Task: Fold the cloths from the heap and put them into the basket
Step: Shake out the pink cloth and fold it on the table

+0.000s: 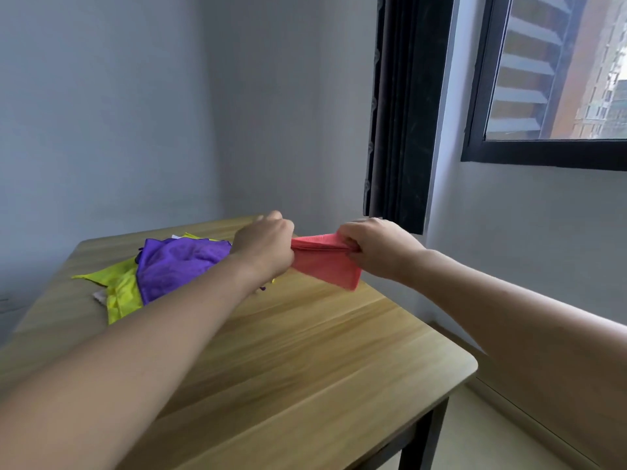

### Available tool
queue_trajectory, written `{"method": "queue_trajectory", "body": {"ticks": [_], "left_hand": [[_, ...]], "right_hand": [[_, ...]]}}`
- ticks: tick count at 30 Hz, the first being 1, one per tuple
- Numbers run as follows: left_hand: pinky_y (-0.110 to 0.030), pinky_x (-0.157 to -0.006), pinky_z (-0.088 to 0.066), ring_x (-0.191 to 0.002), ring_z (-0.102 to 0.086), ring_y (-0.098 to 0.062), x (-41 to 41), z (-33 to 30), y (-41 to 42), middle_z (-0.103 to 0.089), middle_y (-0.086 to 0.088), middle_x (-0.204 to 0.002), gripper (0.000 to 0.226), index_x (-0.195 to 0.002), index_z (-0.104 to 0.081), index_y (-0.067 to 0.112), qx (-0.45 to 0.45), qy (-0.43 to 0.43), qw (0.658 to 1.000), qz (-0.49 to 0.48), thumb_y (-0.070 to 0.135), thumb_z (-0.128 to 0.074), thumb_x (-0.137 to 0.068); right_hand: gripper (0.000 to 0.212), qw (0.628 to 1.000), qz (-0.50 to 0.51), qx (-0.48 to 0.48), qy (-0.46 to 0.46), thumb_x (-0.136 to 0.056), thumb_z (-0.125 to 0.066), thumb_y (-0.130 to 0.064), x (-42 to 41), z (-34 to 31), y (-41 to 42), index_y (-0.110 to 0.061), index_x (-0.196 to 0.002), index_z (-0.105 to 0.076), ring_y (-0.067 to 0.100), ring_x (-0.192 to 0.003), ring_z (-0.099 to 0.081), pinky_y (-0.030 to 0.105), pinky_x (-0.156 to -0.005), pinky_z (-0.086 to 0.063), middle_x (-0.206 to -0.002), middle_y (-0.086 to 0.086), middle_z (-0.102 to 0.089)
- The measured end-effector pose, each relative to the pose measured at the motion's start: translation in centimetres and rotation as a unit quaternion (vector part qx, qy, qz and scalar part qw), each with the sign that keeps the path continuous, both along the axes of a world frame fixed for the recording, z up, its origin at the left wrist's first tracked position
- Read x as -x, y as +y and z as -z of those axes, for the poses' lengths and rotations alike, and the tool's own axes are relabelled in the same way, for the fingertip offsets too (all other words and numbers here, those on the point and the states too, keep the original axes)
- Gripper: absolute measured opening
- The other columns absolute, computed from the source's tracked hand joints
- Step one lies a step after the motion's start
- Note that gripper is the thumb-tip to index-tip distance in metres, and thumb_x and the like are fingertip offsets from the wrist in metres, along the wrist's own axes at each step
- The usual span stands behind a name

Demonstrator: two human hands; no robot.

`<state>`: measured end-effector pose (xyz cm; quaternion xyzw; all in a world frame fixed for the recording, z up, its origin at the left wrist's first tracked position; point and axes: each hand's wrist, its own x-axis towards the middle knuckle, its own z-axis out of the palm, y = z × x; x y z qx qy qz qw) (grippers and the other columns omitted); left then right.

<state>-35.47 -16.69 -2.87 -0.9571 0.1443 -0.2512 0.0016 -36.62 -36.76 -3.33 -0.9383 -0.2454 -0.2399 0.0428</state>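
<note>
The coral-red woven cloth (325, 262) is held in the air between both hands, above the far part of the light wooden table (305, 361) and clear of its surface. It looks already doubled over at least once, with stacked layers showing along its upper edge and a loose corner hanging down beneath it. The left hand (263, 247) is curled closed round the cloth's left end, and the right hand (376, 247) pinches the right end between thumb and bunched fingers. Pulling the two ends apart keeps the layers taut and lined up, which probably serves to square the fold before the next one.

Just left of the red cloth, partly hidden behind the left forearm, lies the heap on the table: a crumpled purple cloth (176, 262) on top of a spread yellow-green cloth (118, 293), with a scrap of white showing at the edge. These seem still unfolded.

No basket is in view. Beyond the red cloth a dark curtain (400, 113) hangs beside a black-framed window (475, 96).
</note>
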Motion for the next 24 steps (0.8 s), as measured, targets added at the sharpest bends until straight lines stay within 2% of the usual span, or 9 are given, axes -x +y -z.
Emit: {"method": "queue_trajectory", "body": {"ticks": [5, 7, 9, 11, 15, 17, 19, 22, 24], "left_hand": [[-0.035, -0.073, -0.042, -0.110, -0.052, -0.027, 1.0, 4.8, 0.8, -0.052, -0.005, -0.114, 0.022, -0.103, -0.057, 0.012, -0.064, 0.051, 0.996, 0.041, 0.009, -0.049, -0.083], [-0.036, -0.077, -0.047, -0.105, -0.057, -0.028, 2.0, 8.1, 1.1, -0.057, -0.006, -0.110, 0.021, -0.102, -0.060, 0.011, -0.115, 0.151, 0.979, 0.070, 0.013, -0.054, -0.082], [-0.037, -0.072, -0.050, -0.092, -0.062, -0.031, 2.9, 11.8, 1.4, -0.061, -0.011, -0.096, 0.012, -0.088, -0.060, 0.010, -0.149, 0.312, 0.933, 0.099, 0.015, -0.060, -0.078], [-0.041, -0.067, -0.051, -0.077, -0.061, -0.030, 3.5, 14.0, 1.5, -0.063, -0.015, -0.088, 0.014, -0.074, -0.054, 0.011, -0.154, 0.422, 0.888, 0.104, 0.019, -0.066, -0.073], [-0.026, -0.048, -0.039, -0.058, -0.052, -0.020, 4.5, 13.1, 1.4, -0.058, -0.004, -0.069, 0.018, -0.069, -0.050, 0.015, -0.148, 0.466, 0.867, 0.094, 0.018, -0.067, -0.074], [-0.026, -0.050, -0.038, -0.059, -0.052, -0.020, 4.7, 12.7, 1.4, -0.059, -0.004, -0.072, 0.014, -0.073, -0.052, 0.015, -0.146, 0.479, 0.860, 0.100, 0.018, -0.066, -0.074], [-0.031, -0.055, -0.043, -0.066, -0.056, -0.024, 4.7, 13.1, 1.5, -0.063, -0.008, -0.081, 0.013, -0.070, -0.051, 0.016, -0.148, 0.463, 0.866, 0.119, 0.017, -0.064, -0.073], [-0.034, -0.067, -0.045, -0.084, -0.060, -0.027, 5.0, 13.8, 1.6, -0.064, -0.010, -0.095, 0.012, -0.084, -0.050, 0.020, -0.138, 0.411, 0.888, 0.151, 0.011, -0.056, -0.077], [-0.032, -0.070, -0.046, -0.092, -0.059, -0.028, 5.2, 14.2, 1.4, -0.063, -0.009, -0.101, 0.020, -0.097, -0.051, 0.021, -0.134, 0.383, 0.901, 0.153, 0.010, -0.052, -0.080]], "right_hand": [[0.014, 0.993, 0.034, -0.006, 0.116, -0.078, -0.054, -0.014, 0.7, 3.4, 0.2, -0.020, -0.066, -0.049, 0.023, -0.068, -0.054, 0.032, -0.057, -0.042, -0.070, -0.004, -0.055], [0.010, 0.963, 0.044, 0.029, 0.266, -0.078, -0.059, -0.013, 1.9, 6.3, 0.8, -0.020, -0.071, -0.055, 0.018, -0.065, -0.053, 0.029, -0.057, -0.043, -0.072, -0.003, -0.057], [0.012, 0.901, 0.047, 0.065, 0.426, -0.079, -0.064, -0.012, 3.4, 9.6, 1.6, -0.018, -0.071, -0.056, 0.011, -0.059, -0.053, 0.023, -0.054, -0.041, -0.073, 0.000, -0.062], [0.018, 0.879, 0.040, 0.087, 0.466, -0.078, -0.065, -0.011, 4.2, 11.4, 2.0, -0.017, -0.067, -0.051, 0.012, -0.056, -0.051, 0.023, -0.052, -0.038, -0.067, 0.000, -0.058], [0.013, 0.871, 0.033, 0.137, 0.471, -0.079, -0.066, -0.018, 4.4, 10.7, 2.2, -0.018, -0.075, -0.054, 0.013, -0.066, -0.047, 0.027, -0.058, -0.036, -0.073, -0.005, -0.052], [0.012, 0.869, 0.033, 0.152, 0.470, -0.081, -0.066, -0.023, 4.4, 10.5, 2.2, -0.020, -0.085, -0.055, 0.015, -0.072, -0.046, 0.028, -0.061, -0.035, -0.080, -0.005, -0.051], [0.029, 0.856, 0.050, 0.142, 0.494, -0.084, -0.066, -0.032, 4.7, 10.4, 2.1, -0.023, -0.109, -0.055, 0.015, -0.082, -0.051, 0.027, -0.064, -0.039, -0.093, -0.005, -0.053], [0.037, 0.819, 0.073, 0.025, 0.569, -0.093, -0.056, -0.039, 4.5, 10.1, 1.7, -0.018, -0.123, -0.054, 0.013, -0.087, -0.061, 0.030, -0.078, -0.052, -0.099, -0.004, -0.064], [0.031, 0.865, 0.055, 0.001, 0.499, -0.098, -0.047, -0.037, 4.2, 10.6, 1.6, -0.017, -0.118, -0.060, 0.015, -0.093, -0.062, 0.034, -0.087, -0.052, -0.107, 0.000, -0.066]]}}
